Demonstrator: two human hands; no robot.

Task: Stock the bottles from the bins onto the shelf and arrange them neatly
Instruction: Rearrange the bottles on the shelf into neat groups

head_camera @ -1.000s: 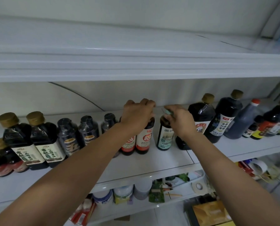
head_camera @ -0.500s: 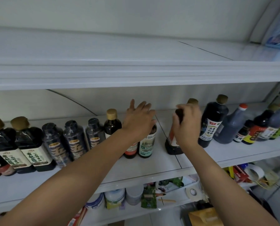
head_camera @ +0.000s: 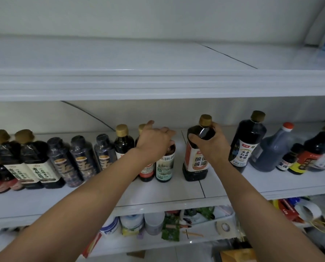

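A row of dark sauce bottles stands on the white middle shelf (head_camera: 176, 191). My right hand (head_camera: 211, 146) grips the shoulder of a large soy sauce bottle (head_camera: 196, 159) with a gold cap and red-and-white label, upright on the shelf. My left hand (head_camera: 155, 141) rests with relaxed fingers on top of a green-labelled bottle (head_camera: 164, 167) and a red-labelled bottle (head_camera: 146, 172) beside it. A gap separates these from the soy sauce bottle. To the right stands a tall dark vinegar bottle (head_camera: 247, 142).
Left of my hands stand a gold-capped bottle (head_camera: 123, 140), three shrink-wrapped bottles (head_camera: 82, 159) and larger gold-capped bottles (head_camera: 33, 161). At the far right are a red-capped jug (head_camera: 271, 150) and small bottles (head_camera: 297, 163). The top shelf (head_camera: 158, 86) overhangs. The lower shelf holds jars, tape and packets.
My right hand has slid the large soy sauce bottle slightly left and now grips its shoulder below the cap. My left hand stays on the small bottles' tops.
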